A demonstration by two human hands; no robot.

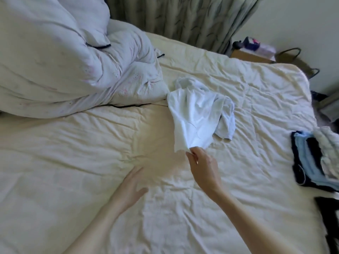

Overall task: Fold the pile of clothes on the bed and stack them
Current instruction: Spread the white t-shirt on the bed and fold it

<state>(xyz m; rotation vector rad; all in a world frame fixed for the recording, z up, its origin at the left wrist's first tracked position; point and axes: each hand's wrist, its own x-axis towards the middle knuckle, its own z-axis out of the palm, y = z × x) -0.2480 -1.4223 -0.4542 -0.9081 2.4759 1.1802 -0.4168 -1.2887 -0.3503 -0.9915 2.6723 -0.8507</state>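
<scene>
A crumpled white garment [194,114] lies in the middle of the cream bed sheet [73,162], with a pale blue piece [226,125] bunched under its right side. My right hand [202,169] pinches the white garment's near corner between thumb and fingers. My left hand [133,186] hovers flat over the sheet to the left, fingers apart and holding nothing. A stack of folded clothes [311,158], dark navy and light blue, sits at the bed's right edge.
A bunched white duvet [64,66] fills the far left of the bed. Green curtains [183,17] hang behind. A box with items [253,52] and a bag [293,59] stand on the floor at the far right. A dark garment [328,213] lies near the right edge.
</scene>
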